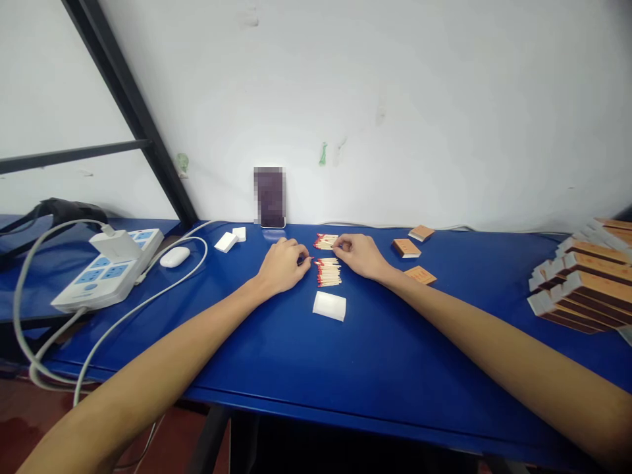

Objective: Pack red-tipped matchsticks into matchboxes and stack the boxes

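Note:
Two small piles of red-tipped matches lie on the blue table (375,355): a far pile (324,241) and a near pile (328,272). My left hand (282,264) rests just left of the near pile, fingers curled, pinching what looks like a match at its fingertips. My right hand (360,255) rests to the right of the piles, fingers closed on matches at the edge of the far pile. A white matchbox tray (329,305) lies just in front of the near pile.
Orange matchbox sleeves (406,247) lie right of my hands, stacked matchboxes (582,283) at the far right. Two white trays (230,239), a white mouse (174,257), a power strip (108,266) with cables and a phone (270,197) against the wall are to the left.

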The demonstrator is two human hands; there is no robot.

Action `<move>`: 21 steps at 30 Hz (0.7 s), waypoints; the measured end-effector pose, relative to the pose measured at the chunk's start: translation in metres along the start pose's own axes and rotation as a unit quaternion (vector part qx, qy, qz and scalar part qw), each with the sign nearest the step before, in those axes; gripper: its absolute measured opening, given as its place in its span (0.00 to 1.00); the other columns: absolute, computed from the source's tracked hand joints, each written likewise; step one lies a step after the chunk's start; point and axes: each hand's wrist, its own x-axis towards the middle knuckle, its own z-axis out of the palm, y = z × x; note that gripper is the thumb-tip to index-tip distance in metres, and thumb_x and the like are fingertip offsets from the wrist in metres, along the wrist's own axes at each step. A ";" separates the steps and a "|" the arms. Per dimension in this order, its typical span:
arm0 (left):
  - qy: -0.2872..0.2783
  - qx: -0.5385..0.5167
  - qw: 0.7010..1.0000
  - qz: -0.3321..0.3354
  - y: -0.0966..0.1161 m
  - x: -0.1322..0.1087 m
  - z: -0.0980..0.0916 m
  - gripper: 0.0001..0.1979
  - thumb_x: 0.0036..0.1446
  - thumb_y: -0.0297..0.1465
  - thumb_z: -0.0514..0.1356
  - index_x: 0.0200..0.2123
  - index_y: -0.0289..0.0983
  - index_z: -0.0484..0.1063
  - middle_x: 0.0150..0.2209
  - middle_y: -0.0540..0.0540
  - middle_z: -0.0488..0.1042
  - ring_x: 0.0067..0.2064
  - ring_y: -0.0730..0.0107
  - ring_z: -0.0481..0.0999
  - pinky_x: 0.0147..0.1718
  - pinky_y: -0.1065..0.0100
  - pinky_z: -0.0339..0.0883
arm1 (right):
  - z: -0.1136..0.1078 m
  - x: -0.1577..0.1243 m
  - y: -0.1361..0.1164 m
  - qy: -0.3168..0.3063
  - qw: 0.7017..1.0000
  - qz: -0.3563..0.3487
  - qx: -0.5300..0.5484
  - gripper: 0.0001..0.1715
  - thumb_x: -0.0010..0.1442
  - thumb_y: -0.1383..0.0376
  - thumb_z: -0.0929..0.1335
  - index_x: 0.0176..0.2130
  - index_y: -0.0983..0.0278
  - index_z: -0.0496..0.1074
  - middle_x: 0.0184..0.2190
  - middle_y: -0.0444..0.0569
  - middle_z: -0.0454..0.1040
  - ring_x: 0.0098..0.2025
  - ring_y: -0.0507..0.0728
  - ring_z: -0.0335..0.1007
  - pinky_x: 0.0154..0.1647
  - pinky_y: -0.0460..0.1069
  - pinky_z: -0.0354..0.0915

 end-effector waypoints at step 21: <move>-0.098 0.018 0.986 0.136 -0.014 0.005 -0.005 0.13 0.66 0.24 0.48 0.48 0.33 0.69 0.41 0.41 0.71 0.44 0.60 0.70 0.45 0.61 0.65 | -0.002 -0.001 -0.001 -0.026 1.000 -0.007 0.008 0.08 0.55 0.64 0.67 0.32 0.64 0.76 0.23 0.43 0.70 0.25 0.51 0.63 0.29 0.47 0.54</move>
